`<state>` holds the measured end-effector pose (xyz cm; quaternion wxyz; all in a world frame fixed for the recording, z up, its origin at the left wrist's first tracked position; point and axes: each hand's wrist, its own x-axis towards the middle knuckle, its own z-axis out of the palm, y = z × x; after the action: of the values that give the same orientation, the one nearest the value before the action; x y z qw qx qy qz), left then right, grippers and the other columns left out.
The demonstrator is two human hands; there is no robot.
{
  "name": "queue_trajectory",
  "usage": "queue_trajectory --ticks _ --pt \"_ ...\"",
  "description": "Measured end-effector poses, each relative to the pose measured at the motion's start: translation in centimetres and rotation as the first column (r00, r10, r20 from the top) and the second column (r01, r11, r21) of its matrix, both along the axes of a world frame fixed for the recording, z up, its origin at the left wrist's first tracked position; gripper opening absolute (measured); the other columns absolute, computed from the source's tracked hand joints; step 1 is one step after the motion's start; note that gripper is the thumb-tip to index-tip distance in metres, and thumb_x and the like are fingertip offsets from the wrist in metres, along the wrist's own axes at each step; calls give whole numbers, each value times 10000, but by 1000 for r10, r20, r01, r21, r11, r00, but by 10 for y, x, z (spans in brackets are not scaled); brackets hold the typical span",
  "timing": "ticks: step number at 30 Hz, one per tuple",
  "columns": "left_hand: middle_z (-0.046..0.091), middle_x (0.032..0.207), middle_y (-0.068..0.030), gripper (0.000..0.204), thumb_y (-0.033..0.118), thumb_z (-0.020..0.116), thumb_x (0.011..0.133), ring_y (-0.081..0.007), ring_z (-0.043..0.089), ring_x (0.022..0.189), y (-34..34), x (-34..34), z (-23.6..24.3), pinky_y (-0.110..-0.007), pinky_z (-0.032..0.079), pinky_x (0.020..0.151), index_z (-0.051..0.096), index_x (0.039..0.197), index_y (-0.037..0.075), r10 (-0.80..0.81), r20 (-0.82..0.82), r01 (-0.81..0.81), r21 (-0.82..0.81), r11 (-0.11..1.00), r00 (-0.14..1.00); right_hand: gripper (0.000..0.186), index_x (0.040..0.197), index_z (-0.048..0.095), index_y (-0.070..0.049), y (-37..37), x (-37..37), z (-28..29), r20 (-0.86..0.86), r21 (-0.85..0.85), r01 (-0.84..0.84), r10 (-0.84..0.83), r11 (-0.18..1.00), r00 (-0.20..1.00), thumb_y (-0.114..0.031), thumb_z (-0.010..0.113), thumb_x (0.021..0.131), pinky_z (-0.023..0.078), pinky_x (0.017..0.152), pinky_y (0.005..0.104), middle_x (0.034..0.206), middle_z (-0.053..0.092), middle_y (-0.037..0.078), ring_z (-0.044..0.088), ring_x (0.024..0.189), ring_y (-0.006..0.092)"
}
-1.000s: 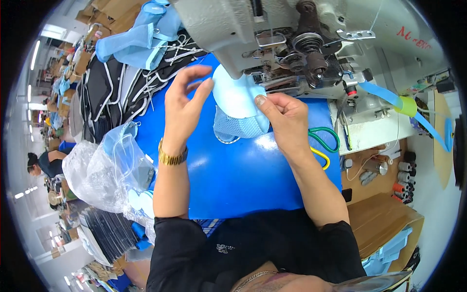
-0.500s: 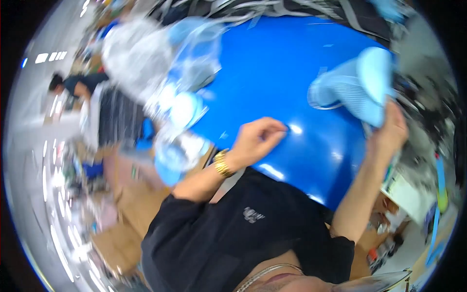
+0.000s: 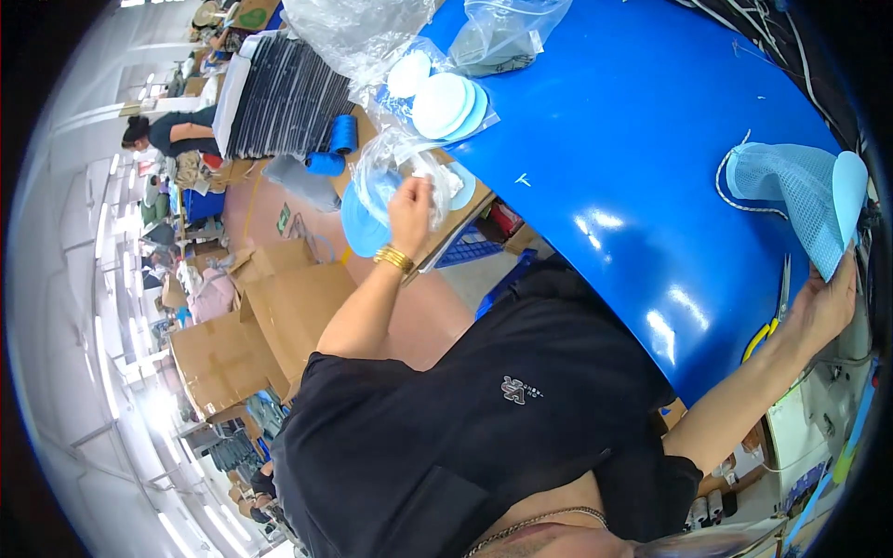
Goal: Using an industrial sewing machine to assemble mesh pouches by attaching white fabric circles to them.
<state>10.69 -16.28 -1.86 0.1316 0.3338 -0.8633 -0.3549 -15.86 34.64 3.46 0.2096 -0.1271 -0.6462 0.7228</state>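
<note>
My right hand (image 3: 826,302), at the right edge of the blue table, grips the lower edge of a light blue mesh drawstring pouch (image 3: 791,191). A smooth round end piece shows at the pouch's right, and a pale cord loops from its left end. Off the table's left side, my left hand (image 3: 409,212) is at a crumpled clear plastic bag (image 3: 379,172), its fingers curled closed; what they hold, if anything, is hidden. Small white pieces and light blue rounds lie about that bag. Scissors (image 3: 783,302) with yellow handles lie beside my right wrist.
Pale blue discs (image 3: 442,107) lie on plastic at the blue table's (image 3: 595,121) left edge, near a bag with dark contents (image 3: 498,46). Blue thread cones (image 3: 343,135) and a dark stack (image 3: 288,98) stand beyond. Cardboard boxes (image 3: 298,312) are on the floor; another person (image 3: 181,133) is far left.
My left hand has moved left from over the blue table to the plastic bag. My right hand still holds the mesh pouch, now farther right in view. The whole view has shifted.
</note>
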Motion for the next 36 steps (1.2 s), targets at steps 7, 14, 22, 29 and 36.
queue_trajectory --ticks 7,14,22,29,36 --pt "707 784 -156 193 131 596 871 -217 678 525 -77 3 -17 -338 535 486 676 995 7 -3 507 128 -212 969 862 361 1214 575 95 32 -11 -16 12 -29 -108 108 994 994 -178 559 979 516 800 322 1126 648 190 648 988 232" --pt "704 742 -146 205 128 624 813 -228 683 512 -75 -22 -29 -334 560 472 683 961 -1 68 558 -9 -107 994 827 351 1203 585 87 29 -11 -13 19 -3 -102 102 995 995 -179 570 974 522 755 287 1076 665 164 655 950 203" --pt "691 731 -110 229 121 617 844 -206 692 534 -93 -12 -25 -304 551 437 683 1007 -27 85 433 -93 -2 996 897 367 1204 582 102 21 -10 -7 11 -14 -99 99 995 995 -172 587 959 521 773 304 1094 662 185 656 963 217" --pt "673 683 -121 236 181 567 922 -209 674 497 -81 -3 -4 -330 528 468 707 997 6 118 384 -159 77 984 916 340 1184 607 79 35 -16 -15 24 -6 -141 141 990 990 -177 582 961 498 708 272 1047 675 150 651 901 180" --pt "677 680 -98 240 202 610 896 -181 649 488 -94 9 -10 -316 498 452 712 1014 21 8 315 97 -316 944 949 314 1168 616 72 29 -15 -13 6 -45 -133 134 990 991 -158 587 957 500 704 271 1022 679 139 649 879 169"
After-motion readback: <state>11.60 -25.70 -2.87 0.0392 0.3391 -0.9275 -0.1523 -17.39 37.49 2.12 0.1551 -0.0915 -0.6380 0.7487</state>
